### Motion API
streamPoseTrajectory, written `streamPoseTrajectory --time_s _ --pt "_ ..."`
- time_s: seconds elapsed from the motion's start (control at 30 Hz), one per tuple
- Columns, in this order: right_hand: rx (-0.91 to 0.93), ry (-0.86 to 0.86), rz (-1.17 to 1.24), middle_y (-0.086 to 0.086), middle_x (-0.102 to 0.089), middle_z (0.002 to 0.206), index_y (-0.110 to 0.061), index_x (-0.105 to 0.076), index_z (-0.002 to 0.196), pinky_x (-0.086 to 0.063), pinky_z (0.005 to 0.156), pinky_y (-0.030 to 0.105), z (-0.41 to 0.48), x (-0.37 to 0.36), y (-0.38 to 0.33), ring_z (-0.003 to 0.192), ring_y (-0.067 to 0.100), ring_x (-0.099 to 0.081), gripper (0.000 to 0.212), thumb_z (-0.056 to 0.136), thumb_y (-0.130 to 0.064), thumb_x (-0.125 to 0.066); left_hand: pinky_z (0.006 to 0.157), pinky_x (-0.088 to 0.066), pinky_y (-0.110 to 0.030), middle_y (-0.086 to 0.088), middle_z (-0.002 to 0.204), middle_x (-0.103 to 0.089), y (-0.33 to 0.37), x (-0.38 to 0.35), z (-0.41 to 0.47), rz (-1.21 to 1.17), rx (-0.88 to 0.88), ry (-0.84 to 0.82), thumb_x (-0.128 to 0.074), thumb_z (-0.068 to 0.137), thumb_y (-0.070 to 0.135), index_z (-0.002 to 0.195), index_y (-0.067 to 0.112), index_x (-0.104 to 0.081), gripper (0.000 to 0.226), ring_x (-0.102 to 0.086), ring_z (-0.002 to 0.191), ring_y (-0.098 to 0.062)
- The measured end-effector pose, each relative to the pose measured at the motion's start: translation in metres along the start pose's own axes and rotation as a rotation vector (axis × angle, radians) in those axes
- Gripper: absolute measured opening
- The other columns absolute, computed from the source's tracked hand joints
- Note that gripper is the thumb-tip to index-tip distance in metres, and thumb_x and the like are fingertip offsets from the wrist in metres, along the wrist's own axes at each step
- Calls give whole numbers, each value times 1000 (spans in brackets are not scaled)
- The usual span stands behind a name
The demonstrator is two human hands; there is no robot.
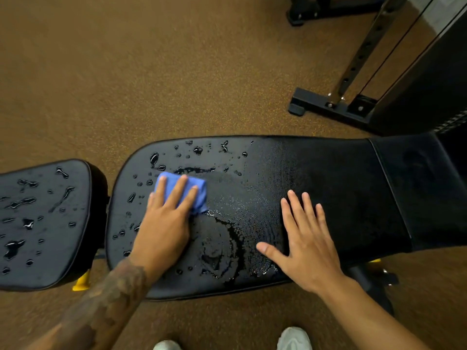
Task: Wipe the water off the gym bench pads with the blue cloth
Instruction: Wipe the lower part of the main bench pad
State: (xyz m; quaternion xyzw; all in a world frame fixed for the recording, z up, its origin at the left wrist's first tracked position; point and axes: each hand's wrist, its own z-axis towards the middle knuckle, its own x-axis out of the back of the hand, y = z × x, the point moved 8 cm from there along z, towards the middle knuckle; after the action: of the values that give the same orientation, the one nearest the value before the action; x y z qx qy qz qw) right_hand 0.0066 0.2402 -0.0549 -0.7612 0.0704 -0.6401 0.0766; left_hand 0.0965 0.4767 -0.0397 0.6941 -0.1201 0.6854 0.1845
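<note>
Left hand (pixel 164 223): fingers straight and slightly fanned, pressing flat on the blue cloth (pixel 201 198), nothing curled round it. Tattooed forearm enters from the lower left of the frame.

Right hand (pixel 305 246): flat, palm down, fingers spread wide and thumb out to the left. It rests bare on the back pad (pixel 341 178) and holds nothing. The hands are well apart, the right one right of centre.

The cloth is folded into a small thick block, left of frame centre, lying on the left part of the back pad. Only its top and right edges show past the fingers.

The back pad's long axis runs left to right across the frame. Its rounded end points left toward the seat pad (pixel 43 236); a stitched seam crosses it near the right edge. The seat pad sits at the left edge, with a narrow gap between the two.

Both pads are black and glossy. Water drops (pixel 197 150) bead along the top and left of the back pad, and bigger blobs cover the seat pad. The pad's middle, between the hands, shows a thin smeared film with swirl streaks. Its right part looks matte.

Brown speckled floor (pixel 151 72) all round. Black machine frame (pixel 326 104) at upper right. Pale shoes (pixel 294 338) at the bottom edge.
</note>
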Motion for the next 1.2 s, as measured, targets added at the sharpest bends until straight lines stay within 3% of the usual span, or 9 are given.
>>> streamPoseTrajectory --time_s 0.13,0.37,0.5,0.63,0.8,0.9,0.97,1.07,1.2 --pt "-13 -35 -46 9 -2 163 -7 -16 154 -11 118 55 0 -1 -1 149 28 6 105 84 -85 -20 110 -21 -52 -15 149 -39 24 8 -52 -23 -62 31 -33 80 10 138 7 -48 60 -19 139 -50" --pt "-12 -10 -74 12 -8 162 -4 -22 152 -16 117 57 2 -2 -3 149 31 -2 105 83 -84 -23 105 -31 -63 -14 149 -39 104 -9 13 -47 -218 -16 -31 78 14 138 7 -47 62 -23 138 -50" --pt "-14 -2 -66 11 -8 162 -4 -23 152 -16 116 57 1 -1 -3 149 31 -2 105 83 -84 -25 108 -29 -62 -16 147 -41 70 -8 75 -33 -135 -44 -24 77 13 137 5 -47 64 -23 137 -52" --pt "-22 -20 -50 10 -6 163 -5 -20 152 -16 116 57 1 -1 -3 150 30 1 106 83 -85 -26 111 -25 -58 -18 148 -39 18 0 58 -18 4 -11 -31 75 5 137 4 -45 64 -16 137 -53" --pt "-30 -14 -22 10 -10 162 -4 -25 151 -19 115 57 1 1 -3 149 31 -4 105 83 -84 -29 105 -33 -63 -16 147 -41 74 1 10 -51 -164 -66 -28 73 9 137 3 -48 67 -23 136 -53" --pt "-21 6 -23 11 -14 161 -2 -30 149 -19 115 57 2 2 -3 149 32 -8 105 82 -82 -33 101 -35 -64 -16 147 -41 114 -7 47 -32 -276 -100 -29 74 13 137 7 -48 66 -26 135 -54" --pt "-14 17 -31 11 -14 161 -3 -31 149 -18 115 56 3 1 -3 149 32 -10 104 82 -82 -35 107 -28 -63 -14 152 -34 129 -10 84 -23 -295 -102 -32 79 15 142 12 -41 64 -19 138 -52" --pt "-13 29 -41 10 -14 162 -4 -29 150 -17 115 55 3 1 -3 149 31 -9 104 82 -83 -36 113 -11 -57 -7 160 -11 109 -11 134 -15 -155 -151 -38 88 12 150 18 -23 63 0 143 -45" --pt "-6 36 -40 11 -14 161 -3 -29 149 -16 114 55 2 0 -2 149 32 -9 104 82 -83 -37 111 -18 -62 -12 157 -20 36 -5 127 -33 48 -138 -30 82 11 146 12 -31 65 -6 140 -51"
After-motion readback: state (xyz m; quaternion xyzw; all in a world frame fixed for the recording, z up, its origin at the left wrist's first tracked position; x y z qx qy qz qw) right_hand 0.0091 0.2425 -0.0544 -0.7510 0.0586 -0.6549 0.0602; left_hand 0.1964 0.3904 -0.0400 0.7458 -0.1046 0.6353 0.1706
